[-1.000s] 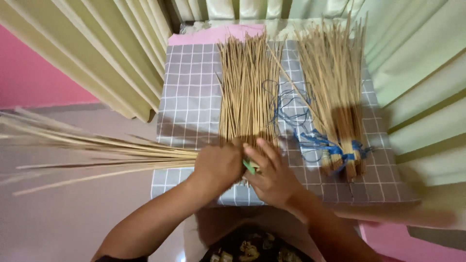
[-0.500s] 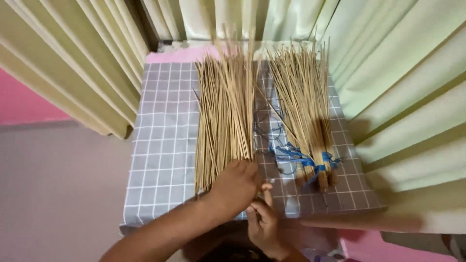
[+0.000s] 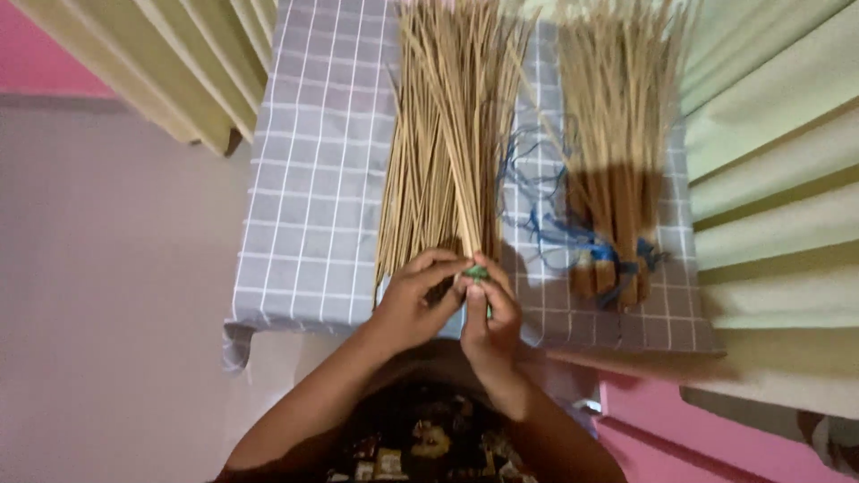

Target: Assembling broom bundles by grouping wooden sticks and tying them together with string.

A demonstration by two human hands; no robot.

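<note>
Table [image 3: 304, 224] under a grey checked cloth, cream curtains [image 3: 769, 179] on both sides. Loose sticks [image 3: 447, 152], thin and straw-coloured, lie long axis near-to-far, their near ends just beyond both hands. Right of them, a bundle [image 3: 617, 179] tied with blue string [image 3: 546, 233]. Left hand [image 3: 416, 300] and right hand [image 3: 488, 313] together pinch a small green piece [image 3: 476, 272], fingers closed on it.
</note>
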